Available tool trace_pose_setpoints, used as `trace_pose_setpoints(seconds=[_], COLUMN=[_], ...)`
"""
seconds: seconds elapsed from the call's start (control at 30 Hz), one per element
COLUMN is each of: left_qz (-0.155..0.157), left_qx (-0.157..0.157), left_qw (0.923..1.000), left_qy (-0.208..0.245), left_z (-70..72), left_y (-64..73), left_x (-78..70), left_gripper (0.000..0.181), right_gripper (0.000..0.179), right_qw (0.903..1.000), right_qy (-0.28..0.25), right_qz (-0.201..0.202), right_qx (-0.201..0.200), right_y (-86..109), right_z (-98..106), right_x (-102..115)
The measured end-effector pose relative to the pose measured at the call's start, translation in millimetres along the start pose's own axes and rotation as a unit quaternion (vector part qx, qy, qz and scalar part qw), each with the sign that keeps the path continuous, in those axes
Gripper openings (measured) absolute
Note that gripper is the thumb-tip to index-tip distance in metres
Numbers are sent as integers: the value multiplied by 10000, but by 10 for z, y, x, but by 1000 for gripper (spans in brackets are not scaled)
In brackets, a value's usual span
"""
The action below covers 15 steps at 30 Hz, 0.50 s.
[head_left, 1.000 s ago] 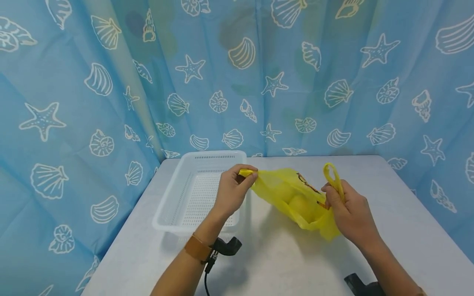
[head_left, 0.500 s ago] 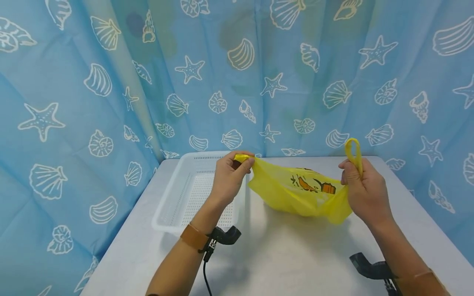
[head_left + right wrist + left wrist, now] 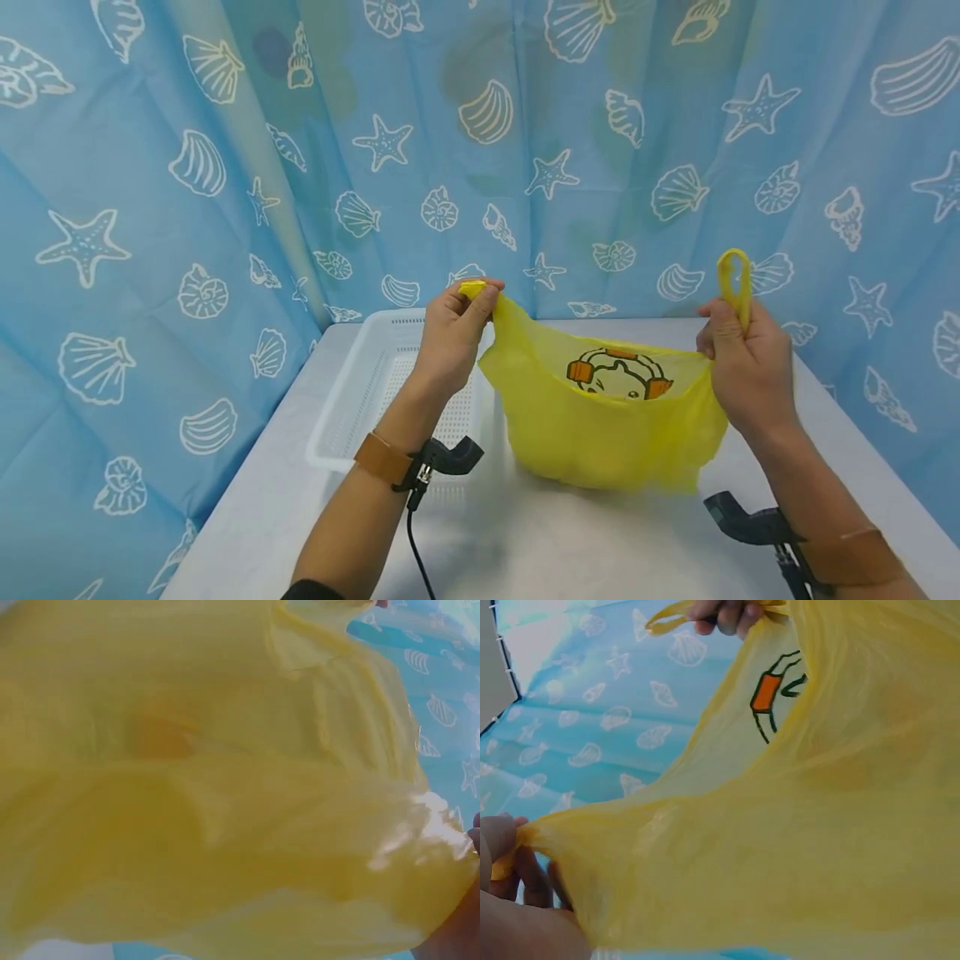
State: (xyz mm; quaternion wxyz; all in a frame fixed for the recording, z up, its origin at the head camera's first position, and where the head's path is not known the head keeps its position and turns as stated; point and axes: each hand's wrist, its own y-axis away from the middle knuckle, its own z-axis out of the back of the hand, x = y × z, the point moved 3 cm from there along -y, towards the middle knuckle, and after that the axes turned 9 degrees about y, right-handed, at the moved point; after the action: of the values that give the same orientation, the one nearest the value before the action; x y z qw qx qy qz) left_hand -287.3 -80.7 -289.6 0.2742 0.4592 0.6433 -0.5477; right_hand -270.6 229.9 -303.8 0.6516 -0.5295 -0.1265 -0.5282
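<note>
A yellow plastic carrier bag (image 3: 600, 446) with a cartoon face in headphones hangs spread between both hands. My left hand (image 3: 453, 337) pinches one handle at the bag's left corner, and the left wrist view shows that thumb and fingers (image 3: 502, 847) on the gathered plastic. The other handle is gripped by my right hand (image 3: 750, 362), its loop standing up above the fist. The bag's mouth is partly open at the top, and its lower part bulges. What is inside is hidden now. Whether its bottom touches the table cannot be told.
A white perforated plastic basket (image 3: 337, 433) stands on the white-covered table (image 3: 600, 550), left of the bag and partly behind my left arm. A blue shell-print curtain (image 3: 555, 225) rises behind the table. A black cable (image 3: 418, 550) trails from the left wrist camera.
Both hands have risen, the right one also moving rightward. The bag has gone from slack and lying low, with round shapes showing, to upright and stretched wide, its print facing me.
</note>
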Motion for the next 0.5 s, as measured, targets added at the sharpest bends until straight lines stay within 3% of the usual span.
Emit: trace_pose_setpoints(seconds=[0.17, 0.33, 0.5], left_qz=[272, 165, 237], left_qx=[361, 852, 1036], left_qw=[9978, 9949, 9938], left_qy=[488, 506, 318], left_z=[-55, -125, -183], left_y=[-8, 8, 25], left_x=[10, 31, 43], left_gripper=[28, 25, 15], right_gripper=[27, 31, 35], right_qw=[9971, 9896, 9921], right_qy=[-694, -1355, -1131], right_qz=[127, 139, 288], right_qx=[278, 466, 461], right_y=[-11, 10, 27], right_z=[-31, -84, -146], right_x=[45, 84, 119])
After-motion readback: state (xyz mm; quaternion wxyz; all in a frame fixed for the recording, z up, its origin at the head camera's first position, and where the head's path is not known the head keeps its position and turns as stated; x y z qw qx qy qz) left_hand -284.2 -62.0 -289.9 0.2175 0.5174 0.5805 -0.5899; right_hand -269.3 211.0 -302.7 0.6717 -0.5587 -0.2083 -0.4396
